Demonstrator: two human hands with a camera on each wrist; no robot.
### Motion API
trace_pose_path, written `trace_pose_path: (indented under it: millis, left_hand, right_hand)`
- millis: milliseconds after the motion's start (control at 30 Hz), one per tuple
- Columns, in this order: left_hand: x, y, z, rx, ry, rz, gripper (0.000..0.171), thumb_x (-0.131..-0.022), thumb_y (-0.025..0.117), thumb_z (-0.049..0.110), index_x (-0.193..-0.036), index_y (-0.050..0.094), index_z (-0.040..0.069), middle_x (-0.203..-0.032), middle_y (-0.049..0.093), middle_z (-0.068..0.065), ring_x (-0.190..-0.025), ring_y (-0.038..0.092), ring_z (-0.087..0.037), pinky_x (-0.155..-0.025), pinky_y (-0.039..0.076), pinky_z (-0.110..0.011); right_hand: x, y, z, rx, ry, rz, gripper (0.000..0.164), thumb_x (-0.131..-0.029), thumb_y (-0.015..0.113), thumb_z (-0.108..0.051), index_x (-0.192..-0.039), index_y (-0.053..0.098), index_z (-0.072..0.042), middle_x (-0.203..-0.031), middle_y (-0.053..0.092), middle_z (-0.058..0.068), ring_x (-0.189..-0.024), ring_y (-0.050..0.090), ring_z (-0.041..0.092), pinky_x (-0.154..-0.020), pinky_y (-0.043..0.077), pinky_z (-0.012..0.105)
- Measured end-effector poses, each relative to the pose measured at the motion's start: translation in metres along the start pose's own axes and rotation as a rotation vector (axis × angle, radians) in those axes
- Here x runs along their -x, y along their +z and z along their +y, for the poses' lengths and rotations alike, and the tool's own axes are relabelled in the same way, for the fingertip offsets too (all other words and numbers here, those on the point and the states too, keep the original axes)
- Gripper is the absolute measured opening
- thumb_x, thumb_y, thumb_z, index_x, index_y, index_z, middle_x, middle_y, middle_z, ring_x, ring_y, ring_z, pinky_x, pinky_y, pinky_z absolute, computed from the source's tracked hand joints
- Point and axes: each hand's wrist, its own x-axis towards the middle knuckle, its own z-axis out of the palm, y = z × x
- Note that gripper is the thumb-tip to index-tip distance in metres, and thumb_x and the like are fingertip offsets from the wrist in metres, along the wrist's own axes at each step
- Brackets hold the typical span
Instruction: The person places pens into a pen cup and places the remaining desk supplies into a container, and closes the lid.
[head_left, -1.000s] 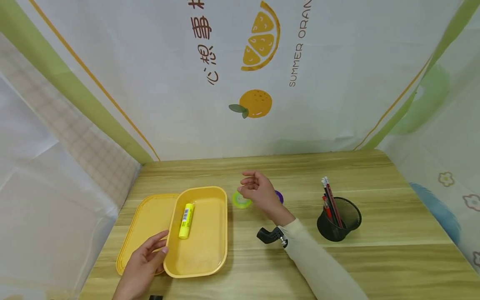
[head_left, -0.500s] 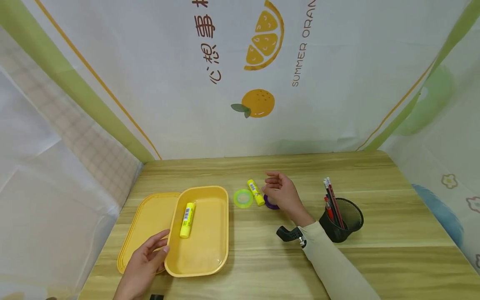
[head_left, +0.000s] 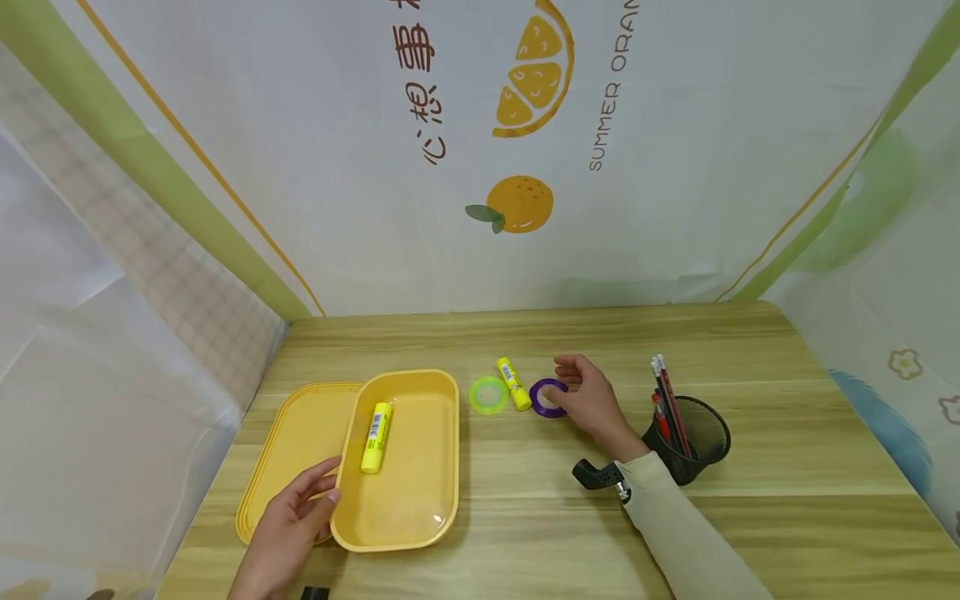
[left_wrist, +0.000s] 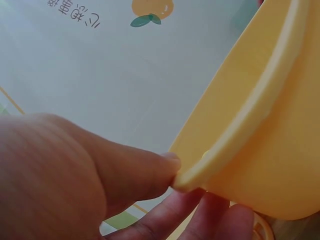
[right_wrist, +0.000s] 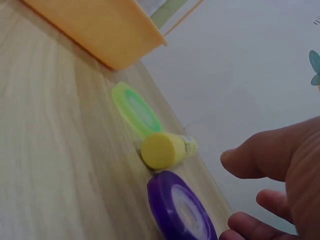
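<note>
My left hand pinches the near left rim of a yellow plastic box, thumb on the rim and fingers underneath, as the left wrist view shows. Inside the box lies a yellow glue stick. Over the right side of a purple disc with a pale centre, my right hand hovers with thumb and fingers apart and nothing between them. To the disc's left lies another yellow glue stick, then a lime-green disc with a pale centre.
A yellow lid lies flat, partly beneath the box's left side. Right of my right hand stands a black mesh pen cup holding pencils and a red pen. A printed white curtain hangs behind the wooden table.
My right hand has moved right, from over the green disc and table glue stick to the purple disc, uncovering them. The left hand has stayed at the box rim.
</note>
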Motion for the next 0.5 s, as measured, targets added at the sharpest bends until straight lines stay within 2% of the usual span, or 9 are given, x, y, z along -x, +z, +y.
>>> trace_pose_path:
  millis: [233,500]
  left_hand:
    - [-0.001,0.001,-0.001,-0.003,-0.009,0.005,0.050,-0.110,0.056,0.012,-0.159,0.047,0.016,-0.146,0.054,-0.018,-0.098,0.064,-0.013,-0.072,0.057,-0.027]
    - [-0.001,0.001,-0.003,-0.006,-0.018,0.006,0.051,-0.110,0.056,0.013,-0.160,0.046,0.018,-0.148,0.053,-0.017,-0.103,0.064,-0.014,-0.075,0.057,-0.027]
  right_hand:
    - [0.001,0.000,0.012,0.116,-0.001,-0.025,0.061,-0.093,0.081,-0.023,-0.147,0.056,-0.007,-0.146,0.061,0.019,-0.134,0.057,0.039,-0.112,0.049,0.057]
    - [0.003,0.007,0.019,0.221,-0.103,-0.023,0.078,-0.080,0.091,-0.023,-0.147,0.056,-0.002,-0.146,0.061,0.020,-0.133,0.052,0.040,-0.109,0.047,0.057]
